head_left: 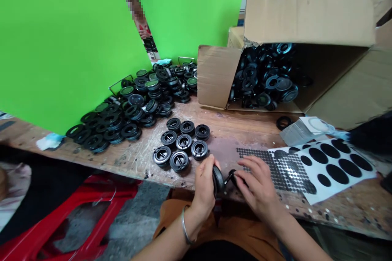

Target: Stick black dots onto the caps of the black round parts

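Observation:
My left hand [205, 182] is wrapped round a black round part [218, 178] with a ribbed rim, held on edge above the table's front edge. Facing it, my right hand [259, 183] pinches a small black piece [233, 174] between thumb and fingers. A thin dark arm [227, 179] runs between the two; whether it joins them I cannot tell. Just beyond my left hand, several assembled black round parts [184, 142] lie flat in a close cluster. Beside my right hand is a sheet of small black dots [269, 165].
A large heap of black round parts [134, 110] spreads along the left and back. An open cardboard box [309, 18] holding more parts lies on its side at the back right. A white sheet with large black discs [352, 183] lies right. A red plastic stool [76, 208] stands lower left.

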A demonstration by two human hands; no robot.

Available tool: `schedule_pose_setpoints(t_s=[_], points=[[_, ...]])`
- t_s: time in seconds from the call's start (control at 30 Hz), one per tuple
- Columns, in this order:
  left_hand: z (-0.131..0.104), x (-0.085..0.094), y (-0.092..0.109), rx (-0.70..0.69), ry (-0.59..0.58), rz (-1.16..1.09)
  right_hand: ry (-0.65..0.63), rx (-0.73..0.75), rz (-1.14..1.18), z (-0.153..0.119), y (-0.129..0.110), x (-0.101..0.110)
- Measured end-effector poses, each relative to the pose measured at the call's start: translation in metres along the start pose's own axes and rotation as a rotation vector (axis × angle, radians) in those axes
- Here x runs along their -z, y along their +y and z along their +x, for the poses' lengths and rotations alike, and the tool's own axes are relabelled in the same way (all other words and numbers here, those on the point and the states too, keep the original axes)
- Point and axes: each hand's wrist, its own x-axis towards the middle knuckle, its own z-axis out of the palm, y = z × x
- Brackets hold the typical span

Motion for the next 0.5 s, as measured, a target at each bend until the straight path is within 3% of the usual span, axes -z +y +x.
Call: schedule_pose_setpoints(t_s=[0.13, 0.27, 0.37, 0.5], points=[[-0.001, 0.000, 0.008, -0.017, 0.025, 0.008, 0.030, 0.079, -0.113, -0.015, -0.011, -0.009], [-0.001, 0.002, 0.010, -0.006, 0.038, 0.000, -0.014, -0.056, 0.017, -0.020, -0.019, -0.008], [0.001, 0.007, 0.007, 0.034, 0.045, -0.082, -0.042, -0.312, 0.368, -0.014, -0.010, 0.008], [0.001, 0.009, 0.005, 0.079, 0.035, -0.190, 0.132, -0.737, 0.691, 0.003, 0.009, 0.013]])
